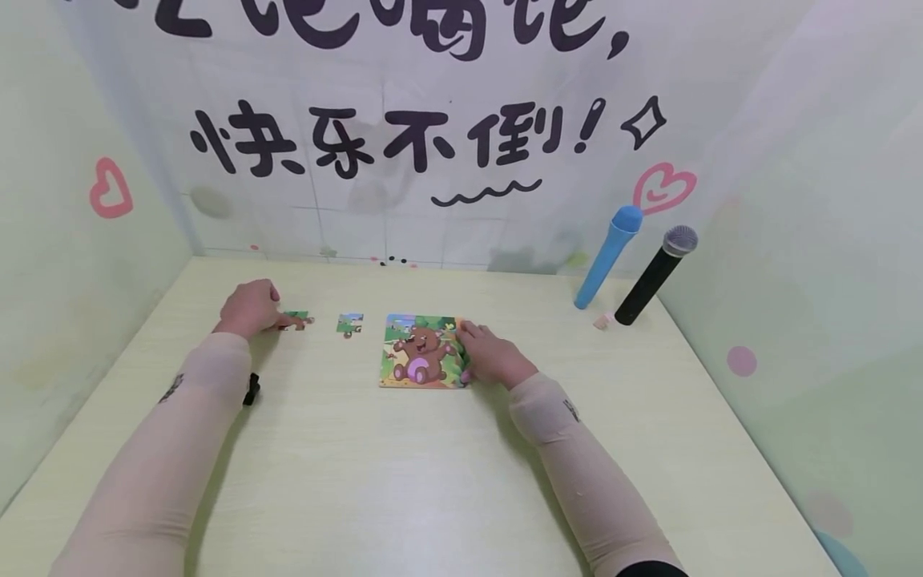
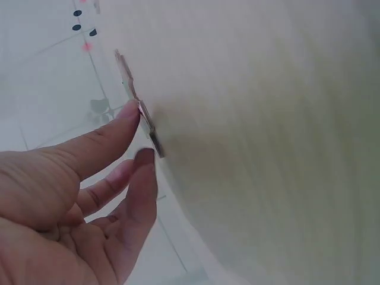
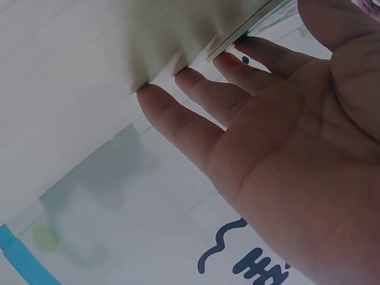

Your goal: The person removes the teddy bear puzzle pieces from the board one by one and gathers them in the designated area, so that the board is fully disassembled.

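At the far left in the head view, my left hand reaches a jigsaw puzzle piece lying on the table. The left wrist view has this piece edge-on, with the thumb against it and a curled fingertip at its end. A second puzzle piece lies flat between that hand and a bear puzzle. My right hand rests at the bear puzzle's right edge. In the right wrist view its extended fingers touch the table and the puzzle's side.
A blue microphone and a black microphone stand at the back right, a small pinkish piece beside them. A small black object is next to the left sleeve. Printed cloth walls bound the table.
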Demonstrator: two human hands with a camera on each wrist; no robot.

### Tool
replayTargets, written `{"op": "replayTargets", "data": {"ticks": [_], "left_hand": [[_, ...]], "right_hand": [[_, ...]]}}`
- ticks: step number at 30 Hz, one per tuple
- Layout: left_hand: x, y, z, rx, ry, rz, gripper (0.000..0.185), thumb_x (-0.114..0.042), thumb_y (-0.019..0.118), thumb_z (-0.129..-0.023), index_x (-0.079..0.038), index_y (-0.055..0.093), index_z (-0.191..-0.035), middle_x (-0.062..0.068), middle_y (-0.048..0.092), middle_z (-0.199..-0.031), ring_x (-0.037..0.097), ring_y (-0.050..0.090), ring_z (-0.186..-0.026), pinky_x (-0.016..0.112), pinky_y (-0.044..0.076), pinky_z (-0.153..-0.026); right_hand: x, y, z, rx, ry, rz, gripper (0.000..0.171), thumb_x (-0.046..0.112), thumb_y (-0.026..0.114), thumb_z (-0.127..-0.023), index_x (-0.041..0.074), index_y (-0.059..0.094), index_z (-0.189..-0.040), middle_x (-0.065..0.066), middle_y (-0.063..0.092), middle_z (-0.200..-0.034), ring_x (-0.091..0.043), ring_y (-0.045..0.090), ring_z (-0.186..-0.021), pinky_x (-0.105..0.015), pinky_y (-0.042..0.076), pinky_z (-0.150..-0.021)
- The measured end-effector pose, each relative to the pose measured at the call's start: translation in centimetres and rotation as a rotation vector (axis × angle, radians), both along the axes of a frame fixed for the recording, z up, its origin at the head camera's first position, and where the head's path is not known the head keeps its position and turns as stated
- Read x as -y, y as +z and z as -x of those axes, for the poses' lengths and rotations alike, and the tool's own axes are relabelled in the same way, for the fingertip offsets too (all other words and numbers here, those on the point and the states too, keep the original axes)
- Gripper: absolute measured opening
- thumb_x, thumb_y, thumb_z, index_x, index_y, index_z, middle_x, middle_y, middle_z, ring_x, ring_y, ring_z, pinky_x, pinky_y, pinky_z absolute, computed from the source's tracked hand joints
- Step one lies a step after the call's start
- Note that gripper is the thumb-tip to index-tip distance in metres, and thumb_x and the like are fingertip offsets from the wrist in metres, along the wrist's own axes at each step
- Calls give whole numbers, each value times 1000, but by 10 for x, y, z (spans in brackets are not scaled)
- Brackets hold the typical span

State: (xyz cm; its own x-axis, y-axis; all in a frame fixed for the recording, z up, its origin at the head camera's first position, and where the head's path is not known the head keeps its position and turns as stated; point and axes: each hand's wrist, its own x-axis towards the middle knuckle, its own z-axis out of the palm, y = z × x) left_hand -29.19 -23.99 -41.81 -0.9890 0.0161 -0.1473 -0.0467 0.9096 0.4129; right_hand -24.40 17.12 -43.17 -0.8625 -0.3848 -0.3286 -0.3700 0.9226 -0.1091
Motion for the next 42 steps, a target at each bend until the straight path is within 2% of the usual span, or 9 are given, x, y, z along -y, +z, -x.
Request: {"op": "replayTargets", "data": {"ticks": [4,6,12,17,24,28,34,38,42], "left_hand": [[4,2,-5,21,14,11,66,-41,81,-85,5,53,-123,29,56,-125,41,53,-101,50,46,-77],[6,4,-7,33,5,11,61,-40,79,-86,2,54,-123,28,57,-125,41,53,-102,49,45,-77],[11,6,-6,100,-65,22,50,-32,75,-92,0,57,-125,30,54,-131,47,52,-113,55,46,-82],[13,4,-1,122,-118,-15,45,-26,73,-94,1,57,-126,29,56,-125,45,50,-109,60,44,-89],[18,-2,2,117,-145,-76,43,-23,72,-94,4,58,-125,26,60,-115,40,52,-102,60,43,-91],[19,-1,0,114,-141,-92,45,-23,71,-94,4,57,-127,29,59,-119,42,52,-105,62,42,-94],[15,5,-6,97,-121,-94,46,-26,67,-97,4,56,-129,31,56,-131,46,52,-114,63,42,-96],[7,10,-10,78,-121,-97,53,-34,69,-95,4,56,-130,28,58,-129,42,57,-111,57,47,-89],[-6,16,-14,70,-132,-115,55,-35,69,-94,3,55,-131,27,60,-125,39,60,-106,53,49,-85]], "right_hand": [[0,0,0,-3,10,-2,81,32,67,-96,5,26,-160,-12,12,-169,-38,17,-153,-53,35,-114],[-1,1,0,-4,13,-4,81,33,67,-96,5,26,-160,-13,13,-169,-38,18,-152,-53,35,-114],[-1,2,0,1,16,4,82,33,67,-95,4,26,-160,-14,12,-169,-39,18,-152,-54,35,-114],[-1,3,0,-1,12,16,81,32,67,-95,4,26,-159,-13,13,-169,-39,18,-152,-55,36,-114],[-1,3,-1,0,21,12,82,32,67,-95,4,26,-159,-14,13,-169,-39,18,-152,-54,36,-114],[-1,2,0,-2,22,9,81,33,67,-95,4,26,-159,-14,13,-169,-38,17,-152,-53,34,-115],[-2,2,1,-7,18,11,81,34,67,-95,4,26,-160,-13,12,-169,-38,17,-153,-53,33,-115],[-2,1,1,-2,14,18,83,34,68,-95,4,26,-160,-13,12,-169,-38,17,-153,-54,33,-115],[-2,1,0,6,6,27,83,33,69,-95,5,26,-160,-13,13,-169,-38,17,-153,-54,34,-115]]}}
